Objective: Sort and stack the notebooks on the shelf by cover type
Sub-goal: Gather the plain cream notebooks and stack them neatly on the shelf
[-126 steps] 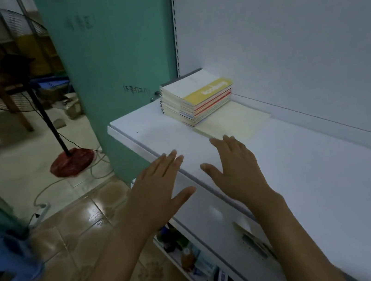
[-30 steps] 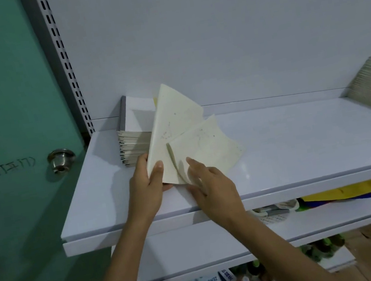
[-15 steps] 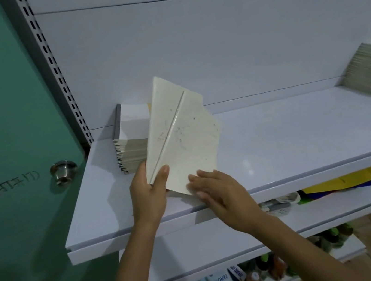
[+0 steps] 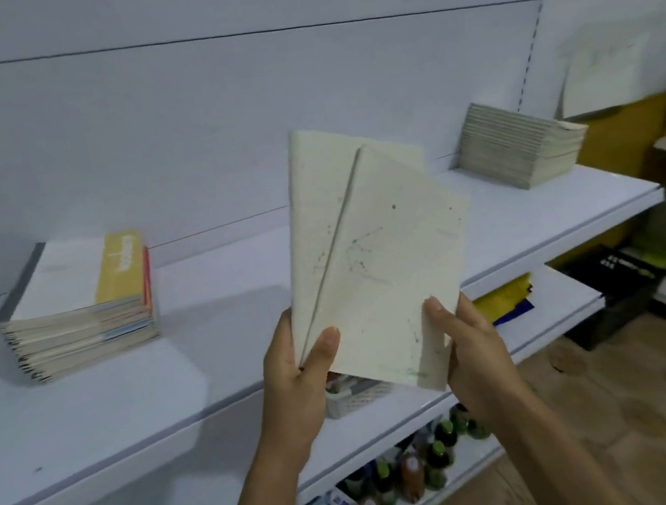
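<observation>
Left hand (image 4: 296, 363) and right hand (image 4: 472, 343) grip two cream notebooks (image 4: 390, 269); square edges before laying them on matching stack (image 4: 524, 147)

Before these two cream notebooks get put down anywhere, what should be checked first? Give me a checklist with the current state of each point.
1. Grip: the left hand pinches the lower left corner of the cream notebooks and the right hand holds their lower right edge. Ok.
2. The pair squared up: not ok, they are fanned apart.
3. The two covers match each other: ok, both are cream.
4. Wrong pile ruled out: ok, the left stack has a white and yellow top cover.
5. The right stack on the shelf matches: cannot tell, mostly its pale edges show.
</observation>
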`<state>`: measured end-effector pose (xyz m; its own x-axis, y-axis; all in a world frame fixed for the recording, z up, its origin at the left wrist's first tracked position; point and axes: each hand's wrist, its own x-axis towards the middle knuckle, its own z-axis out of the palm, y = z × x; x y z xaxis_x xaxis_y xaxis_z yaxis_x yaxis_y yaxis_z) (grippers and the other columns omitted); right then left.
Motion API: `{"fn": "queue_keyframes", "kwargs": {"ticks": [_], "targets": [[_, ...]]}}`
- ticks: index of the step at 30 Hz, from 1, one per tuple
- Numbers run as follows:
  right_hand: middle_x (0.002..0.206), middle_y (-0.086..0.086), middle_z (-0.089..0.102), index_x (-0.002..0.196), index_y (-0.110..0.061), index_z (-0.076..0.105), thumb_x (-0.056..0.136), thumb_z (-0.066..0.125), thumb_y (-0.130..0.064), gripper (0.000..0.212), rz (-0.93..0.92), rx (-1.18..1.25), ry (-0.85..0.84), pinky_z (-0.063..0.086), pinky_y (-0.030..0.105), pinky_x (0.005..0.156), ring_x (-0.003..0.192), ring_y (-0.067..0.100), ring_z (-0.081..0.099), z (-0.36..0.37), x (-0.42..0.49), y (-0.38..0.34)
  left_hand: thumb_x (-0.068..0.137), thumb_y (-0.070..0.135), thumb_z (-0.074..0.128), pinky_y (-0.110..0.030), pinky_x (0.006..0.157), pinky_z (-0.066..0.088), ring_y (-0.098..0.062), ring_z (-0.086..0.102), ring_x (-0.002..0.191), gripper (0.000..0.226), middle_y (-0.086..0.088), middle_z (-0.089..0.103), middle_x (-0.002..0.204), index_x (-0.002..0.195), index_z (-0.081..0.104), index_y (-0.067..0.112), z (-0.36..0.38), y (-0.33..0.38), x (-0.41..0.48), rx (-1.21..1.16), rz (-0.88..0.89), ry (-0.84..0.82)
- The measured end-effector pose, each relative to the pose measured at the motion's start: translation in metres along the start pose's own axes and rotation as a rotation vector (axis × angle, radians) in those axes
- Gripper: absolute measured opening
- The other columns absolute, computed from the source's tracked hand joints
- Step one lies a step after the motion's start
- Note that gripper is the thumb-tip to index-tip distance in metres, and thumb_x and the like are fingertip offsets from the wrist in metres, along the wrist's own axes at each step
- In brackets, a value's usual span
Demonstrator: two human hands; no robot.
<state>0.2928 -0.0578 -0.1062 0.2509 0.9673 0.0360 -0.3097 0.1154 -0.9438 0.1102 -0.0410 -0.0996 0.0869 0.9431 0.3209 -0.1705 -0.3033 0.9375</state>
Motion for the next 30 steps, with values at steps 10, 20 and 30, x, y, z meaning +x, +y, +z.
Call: {"fn": "queue_keyframes", "kwargs": {"ticks": [10,20,30], "targets": [[0.11,-0.012,0.07,0.116,-0.037,0.058,0.084,0.055,-0.034,0.032,-0.161,-0.075,0.202,0.058,0.034,0.075,0.096,0.011,0.068,-0.163,-0.02,-0.045,0.081,0.031,0.072,-0.018,0.078,0.052,-0.01,0.065,0.103,0.038,0.011,0.068,0.111,0.115,0.056,0.036,0.152,-0.034,-0.008,0.035,-0.095,-0.321],[0.094,-0.012,0.073,0.107,-0.017,0.057,0.092,0.057,-0.012,0.015,-0.188,-0.168,0.326,0.053,0.018,0.065,0.085,0.006,0.068,-0.266,-0.009,-0.069,0.079,0.036,0.066,-0.019,0.072,0.054,-0.006,0.067,0.095,0.028,0.016,0.069,0.103,0.1,0.055,0.051,0.268,-0.063,0.002,0.072,0.003,-0.261],[0.087,-0.007,0.073,0.103,-0.013,0.055,0.085,0.062,-0.029,0.025,-0.22,-0.202,0.39,0.052,0.02,0.057,0.079,0.009,0.069,-0.316,0.087,-0.094,0.088,0.045,0.058,-0.023,0.061,0.055,-0.008,0.066,0.081,0.01,0.012,0.069,0.092,0.096,0.057,0.041,0.347,-0.085,0.096,0.095,0.074,-0.278]]}}
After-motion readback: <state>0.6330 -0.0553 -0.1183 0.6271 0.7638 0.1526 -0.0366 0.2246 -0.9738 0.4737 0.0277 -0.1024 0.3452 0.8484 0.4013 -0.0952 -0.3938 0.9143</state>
